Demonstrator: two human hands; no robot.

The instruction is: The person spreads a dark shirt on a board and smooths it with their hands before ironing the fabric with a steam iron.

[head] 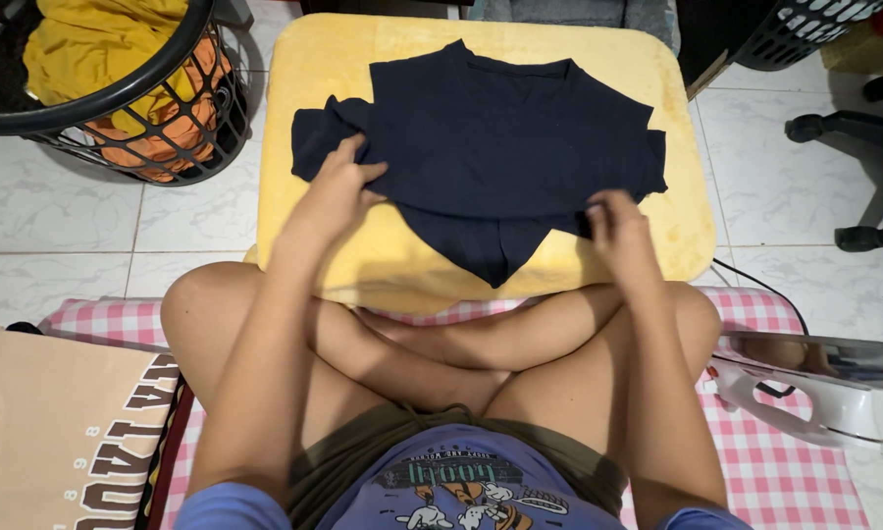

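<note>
Shirt (pixel 500 147) hem under both hands

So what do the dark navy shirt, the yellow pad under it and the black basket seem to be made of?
The dark navy shirt looks like soft matte knit cloth, probably cotton: it creases limply under both hands. The yellow pad seems plush, fuzzy fabric like fleece or towelling. The black openwork basket looks like glossy moulded plastic, though coated wire is possible.
</note>
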